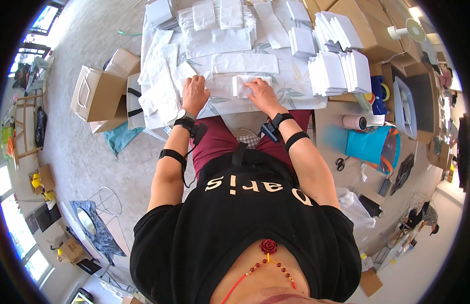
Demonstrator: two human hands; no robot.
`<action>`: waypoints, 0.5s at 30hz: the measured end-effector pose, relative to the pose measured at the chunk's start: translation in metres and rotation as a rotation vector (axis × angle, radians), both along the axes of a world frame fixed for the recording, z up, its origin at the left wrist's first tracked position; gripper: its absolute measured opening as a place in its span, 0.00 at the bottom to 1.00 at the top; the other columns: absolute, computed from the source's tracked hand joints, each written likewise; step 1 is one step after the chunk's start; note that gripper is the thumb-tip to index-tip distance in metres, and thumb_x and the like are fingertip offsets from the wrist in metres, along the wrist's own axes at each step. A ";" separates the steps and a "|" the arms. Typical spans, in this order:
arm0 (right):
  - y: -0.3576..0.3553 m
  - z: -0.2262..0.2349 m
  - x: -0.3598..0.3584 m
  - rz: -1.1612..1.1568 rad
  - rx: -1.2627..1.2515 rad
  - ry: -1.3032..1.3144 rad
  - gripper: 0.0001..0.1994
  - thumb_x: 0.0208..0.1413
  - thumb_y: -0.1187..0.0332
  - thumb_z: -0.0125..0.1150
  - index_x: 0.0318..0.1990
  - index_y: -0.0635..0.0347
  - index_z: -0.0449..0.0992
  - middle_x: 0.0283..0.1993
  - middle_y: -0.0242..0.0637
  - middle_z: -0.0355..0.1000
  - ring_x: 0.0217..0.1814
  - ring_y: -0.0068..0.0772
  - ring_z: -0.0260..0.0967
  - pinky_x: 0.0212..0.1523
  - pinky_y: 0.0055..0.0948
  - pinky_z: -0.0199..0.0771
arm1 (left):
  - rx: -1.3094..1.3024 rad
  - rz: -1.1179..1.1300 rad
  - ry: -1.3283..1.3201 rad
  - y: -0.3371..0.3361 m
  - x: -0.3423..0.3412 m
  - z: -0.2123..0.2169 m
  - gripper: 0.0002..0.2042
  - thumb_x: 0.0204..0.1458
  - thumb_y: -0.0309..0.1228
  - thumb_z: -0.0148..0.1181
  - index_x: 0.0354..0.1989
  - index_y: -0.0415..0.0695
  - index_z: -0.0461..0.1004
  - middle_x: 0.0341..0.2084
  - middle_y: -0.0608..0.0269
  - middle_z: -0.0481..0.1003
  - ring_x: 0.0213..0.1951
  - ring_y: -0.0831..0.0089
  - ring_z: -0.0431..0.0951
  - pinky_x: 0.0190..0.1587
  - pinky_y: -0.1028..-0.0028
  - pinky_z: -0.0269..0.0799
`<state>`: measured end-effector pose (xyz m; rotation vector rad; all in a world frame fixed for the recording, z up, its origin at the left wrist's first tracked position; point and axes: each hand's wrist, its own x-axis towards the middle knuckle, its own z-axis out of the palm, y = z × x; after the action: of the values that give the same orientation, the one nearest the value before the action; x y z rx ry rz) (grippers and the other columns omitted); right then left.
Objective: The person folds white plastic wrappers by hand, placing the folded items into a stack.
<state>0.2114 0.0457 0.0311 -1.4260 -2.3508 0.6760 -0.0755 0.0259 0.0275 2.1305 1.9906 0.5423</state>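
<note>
On a table covered by a leaf-patterned cloth (295,96), my right hand (263,95) grips a small folded white piece (241,87), fingers bent over its top. To the left, my left hand (195,95) is closed, its fingertips on a thin white sheet (208,79) at the edge of a loose pile of white sheets (161,91). Whether these are paper, cloth or thin plastic, I cannot tell. A long flat white strip (245,63) lies just beyond both hands. Straps with small dark devices sit on both my wrists.
Folded white stacks (328,76) stand at the table's right, and more white pieces (217,40) lie at the far side. Cardboard boxes (95,93) flank the table's left. Right of me are a pink cylinder (354,122), a blue bag (366,147) and scissors (340,163).
</note>
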 end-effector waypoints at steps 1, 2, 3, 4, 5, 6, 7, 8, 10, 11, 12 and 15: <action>0.000 0.000 -0.001 0.003 -0.005 0.001 0.19 0.54 0.69 0.67 0.55 0.53 0.79 0.54 0.42 0.73 0.58 0.49 0.72 0.58 0.45 0.74 | 0.017 0.008 0.018 0.000 -0.001 -0.002 0.10 0.49 0.29 0.62 0.39 0.42 0.77 0.42 0.54 0.78 0.47 0.50 0.76 0.50 0.56 0.75; 0.001 0.000 -0.001 0.004 -0.008 0.001 0.19 0.54 0.69 0.67 0.55 0.53 0.79 0.54 0.42 0.73 0.59 0.49 0.72 0.58 0.45 0.74 | 0.034 0.014 0.033 0.002 -0.002 -0.005 0.10 0.49 0.29 0.61 0.39 0.42 0.78 0.41 0.55 0.78 0.46 0.50 0.77 0.50 0.56 0.75; 0.001 0.000 -0.001 0.005 -0.012 0.005 0.19 0.54 0.69 0.67 0.55 0.53 0.79 0.54 0.42 0.72 0.59 0.49 0.71 0.59 0.45 0.74 | 0.052 0.019 0.049 0.003 -0.002 -0.008 0.10 0.49 0.29 0.61 0.39 0.42 0.78 0.40 0.55 0.78 0.46 0.50 0.77 0.50 0.56 0.75; 0.001 -0.001 -0.001 0.007 -0.016 0.011 0.19 0.54 0.69 0.67 0.56 0.53 0.79 0.54 0.42 0.72 0.59 0.49 0.71 0.59 0.45 0.74 | 0.060 0.052 0.034 0.002 -0.003 -0.010 0.09 0.50 0.29 0.61 0.39 0.42 0.78 0.39 0.55 0.78 0.45 0.50 0.77 0.49 0.56 0.76; 0.001 -0.002 0.001 0.002 -0.020 0.014 0.19 0.55 0.69 0.67 0.56 0.53 0.79 0.55 0.42 0.72 0.59 0.49 0.71 0.59 0.45 0.74 | 0.067 0.078 0.017 0.003 -0.002 -0.009 0.08 0.50 0.29 0.61 0.38 0.41 0.79 0.38 0.55 0.79 0.44 0.50 0.78 0.48 0.57 0.76; 0.002 -0.003 0.003 0.003 -0.024 0.010 0.19 0.55 0.69 0.66 0.56 0.52 0.79 0.55 0.42 0.72 0.59 0.50 0.71 0.60 0.45 0.74 | 0.074 0.104 0.001 0.003 0.000 -0.007 0.08 0.51 0.29 0.61 0.37 0.41 0.79 0.37 0.55 0.79 0.43 0.51 0.79 0.48 0.57 0.76; 0.002 -0.004 0.005 0.005 -0.027 0.005 0.19 0.55 0.68 0.66 0.56 0.52 0.79 0.56 0.42 0.72 0.59 0.50 0.71 0.60 0.45 0.74 | 0.064 0.136 -0.105 0.004 0.000 -0.006 0.07 0.51 0.29 0.61 0.36 0.41 0.80 0.37 0.54 0.80 0.43 0.51 0.79 0.47 0.57 0.76; 0.003 -0.003 0.003 0.013 -0.031 0.006 0.19 0.55 0.68 0.66 0.56 0.52 0.78 0.57 0.42 0.72 0.59 0.50 0.71 0.60 0.45 0.73 | 0.053 0.174 -0.206 0.003 -0.004 -0.005 0.06 0.51 0.30 0.61 0.35 0.42 0.80 0.37 0.54 0.80 0.43 0.52 0.79 0.46 0.58 0.76; 0.001 -0.001 0.000 0.007 -0.029 0.025 0.18 0.57 0.66 0.67 0.55 0.55 0.79 0.56 0.44 0.72 0.59 0.51 0.71 0.60 0.45 0.73 | 0.046 0.245 -0.417 0.002 -0.015 -0.007 0.05 0.52 0.28 0.62 0.34 0.42 0.81 0.38 0.54 0.81 0.42 0.53 0.80 0.44 0.58 0.76; 0.001 0.001 -0.003 0.004 -0.029 0.034 0.18 0.57 0.65 0.67 0.55 0.56 0.79 0.55 0.45 0.72 0.59 0.52 0.71 0.60 0.45 0.73 | 0.108 0.252 -0.445 0.001 -0.016 -0.003 0.05 0.51 0.28 0.63 0.34 0.42 0.81 0.38 0.54 0.80 0.42 0.53 0.80 0.45 0.58 0.75; 0.002 0.005 -0.006 -0.019 -0.019 0.086 0.17 0.58 0.62 0.68 0.53 0.58 0.80 0.53 0.45 0.74 0.57 0.51 0.72 0.58 0.43 0.74 | 0.168 0.249 -0.475 0.001 -0.011 0.006 0.04 0.51 0.27 0.64 0.34 0.42 0.80 0.38 0.54 0.80 0.42 0.53 0.80 0.45 0.58 0.75; 0.005 0.028 -0.034 -0.124 -0.176 0.303 0.20 0.59 0.53 0.69 0.46 0.64 0.82 0.44 0.45 0.78 0.50 0.46 0.75 0.52 0.39 0.75 | 0.339 0.174 -0.430 0.000 0.005 0.040 0.05 0.48 0.24 0.67 0.34 0.42 0.79 0.41 0.55 0.80 0.46 0.53 0.78 0.50 0.58 0.73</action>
<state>0.1774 0.0508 0.0596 -1.4124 -1.9957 1.0060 -0.0700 0.0257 0.0673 1.7982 1.9420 1.3248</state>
